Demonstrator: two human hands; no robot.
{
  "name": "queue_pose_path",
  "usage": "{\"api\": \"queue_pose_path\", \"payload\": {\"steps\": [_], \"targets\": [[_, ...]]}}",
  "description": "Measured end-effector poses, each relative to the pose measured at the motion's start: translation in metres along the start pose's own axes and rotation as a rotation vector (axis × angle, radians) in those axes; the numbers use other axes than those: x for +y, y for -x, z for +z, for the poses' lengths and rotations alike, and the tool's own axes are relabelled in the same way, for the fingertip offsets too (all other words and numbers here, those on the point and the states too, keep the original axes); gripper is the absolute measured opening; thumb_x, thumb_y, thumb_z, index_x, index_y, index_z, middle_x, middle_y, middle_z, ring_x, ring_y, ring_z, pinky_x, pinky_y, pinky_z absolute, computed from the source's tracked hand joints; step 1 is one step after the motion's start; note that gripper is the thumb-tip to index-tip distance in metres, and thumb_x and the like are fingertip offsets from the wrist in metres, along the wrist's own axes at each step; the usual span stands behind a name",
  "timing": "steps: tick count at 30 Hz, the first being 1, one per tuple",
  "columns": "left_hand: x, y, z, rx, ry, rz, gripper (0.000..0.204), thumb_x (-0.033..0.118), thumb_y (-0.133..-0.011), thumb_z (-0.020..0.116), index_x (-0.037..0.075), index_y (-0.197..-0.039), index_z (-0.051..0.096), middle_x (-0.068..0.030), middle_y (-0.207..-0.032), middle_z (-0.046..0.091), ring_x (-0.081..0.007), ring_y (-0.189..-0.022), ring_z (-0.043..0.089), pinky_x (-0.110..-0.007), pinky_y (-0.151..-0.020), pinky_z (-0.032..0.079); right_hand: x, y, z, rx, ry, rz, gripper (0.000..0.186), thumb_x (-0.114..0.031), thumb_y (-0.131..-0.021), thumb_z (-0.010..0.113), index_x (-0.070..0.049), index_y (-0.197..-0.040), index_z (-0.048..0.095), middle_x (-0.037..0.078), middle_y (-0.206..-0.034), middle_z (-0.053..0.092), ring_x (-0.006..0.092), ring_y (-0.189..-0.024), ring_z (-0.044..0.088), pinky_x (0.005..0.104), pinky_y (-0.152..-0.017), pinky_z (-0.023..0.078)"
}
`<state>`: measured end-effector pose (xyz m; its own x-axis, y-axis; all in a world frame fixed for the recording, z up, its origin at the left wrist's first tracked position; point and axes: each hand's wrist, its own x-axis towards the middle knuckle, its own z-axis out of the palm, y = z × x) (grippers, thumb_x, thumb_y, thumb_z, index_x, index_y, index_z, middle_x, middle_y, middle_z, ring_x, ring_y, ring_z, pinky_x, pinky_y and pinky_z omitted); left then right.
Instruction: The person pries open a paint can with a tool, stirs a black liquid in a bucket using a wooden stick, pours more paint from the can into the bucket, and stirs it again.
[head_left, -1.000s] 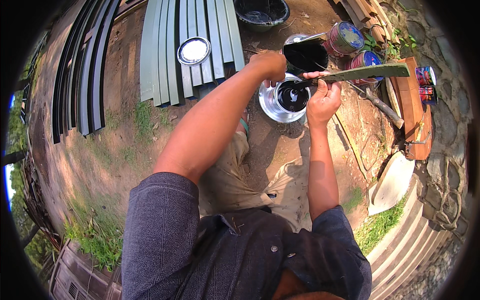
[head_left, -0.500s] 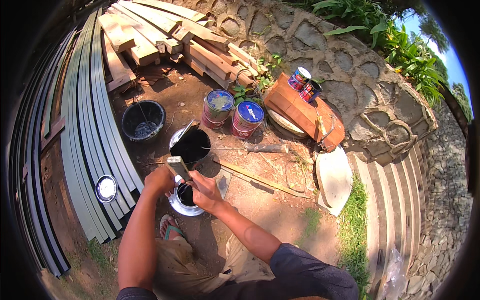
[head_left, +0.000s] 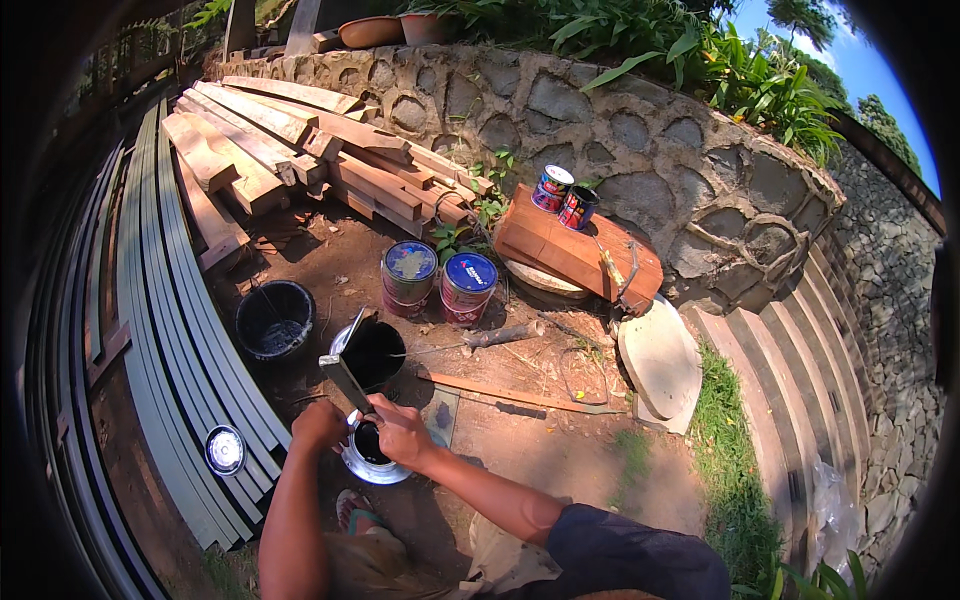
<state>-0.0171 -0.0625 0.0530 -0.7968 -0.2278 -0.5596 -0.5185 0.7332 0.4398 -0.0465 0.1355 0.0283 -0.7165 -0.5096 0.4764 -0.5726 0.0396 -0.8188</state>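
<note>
My right hand (head_left: 402,432) is closed around a flat, paint-stained stick (head_left: 342,376), which angles away toward the upper left, above a shiny metal can of dark paint (head_left: 375,470). My left hand (head_left: 320,427) is curled beside that can's rim; what its fingers grip is hidden. Just beyond the hands stands a larger open container with black contents (head_left: 375,358). A round silver lid (head_left: 226,450) lies on the metal lengths (head_left: 185,380) to the left. A black bucket (head_left: 275,322) sits further back.
Paint tins (head_left: 470,295) stand behind; smaller cans (head_left: 576,208) rest on a reddish board (head_left: 535,240). A timber pile (head_left: 240,180) borders a stone wall (head_left: 640,110). A branch (head_left: 500,335) and strip (head_left: 500,395) lie on the ground. Steps (head_left: 800,380) are at the right.
The head view has swung right and up, bringing timber, wall and steps into view. The stick, sideways to the right a second ago, now points away from me. My hands stay at the can.
</note>
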Motion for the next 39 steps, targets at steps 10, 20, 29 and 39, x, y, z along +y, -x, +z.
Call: {"api": "queue_pose_path", "payload": {"steps": [10,20,29,39], "targets": [[-0.01,-0.01,0.005,-0.033,0.012,-0.023,0.018,0.024,-0.1,0.075,0.01,-0.095,0.084,-0.0021,-0.084,0.084,-0.0163,-0.075,0.083,-0.035,-0.077,0.064,-0.006,-0.017,0.006,0.03,-0.018,-0.055,0.008,0.0,-0.107,0.06,-0.002,-0.111,0.067,0.017,-0.1,0.075,0.0409,-0.095,0.078,0.0423,-0.079,0.06],[-0.027,-0.009,-0.023,0.409,0.186,0.281,0.024,0.027,-0.093,0.074,0.014,-0.109,0.087,-0.0154,-0.104,0.083,-0.0352,-0.101,0.08,-0.044,-0.091,0.062,-0.008,0.013,0.0,0.09,0.06,-0.016,0.012,-0.01,-0.113,0.057,-0.003,-0.11,0.066,0.011,-0.098,0.076,0.0348,-0.09,0.077,0.0417,-0.079,0.059],[-0.004,0.05,0.002,0.396,0.54,0.448,0.063,0.034,-0.106,0.071,0.004,-0.158,0.054,-0.0243,-0.144,0.07,-0.0347,-0.137,0.067,-0.046,-0.115,0.052,-0.017,0.004,-0.052,-0.082,0.159,0.164,0.011,-0.013,-0.105,0.073,-0.005,-0.111,0.072,0.013,-0.1,0.079,0.0304,-0.091,0.078,0.0409,-0.082,0.059],[-0.072,0.035,0.164,0.422,0.624,0.399,0.152,0.057,-0.062,0.103,0.011,-0.176,0.014,-0.0237,-0.176,0.034,-0.0421,-0.164,0.031,-0.055,-0.134,0.029,-0.003,-0.005,-0.066,-0.119,0.158,0.198,0.016,-0.018,-0.105,0.078,-0.003,-0.11,0.075,0.009,-0.087,0.073,0.0158,-0.072,0.067,0.0322,-0.07,0.056]]}}
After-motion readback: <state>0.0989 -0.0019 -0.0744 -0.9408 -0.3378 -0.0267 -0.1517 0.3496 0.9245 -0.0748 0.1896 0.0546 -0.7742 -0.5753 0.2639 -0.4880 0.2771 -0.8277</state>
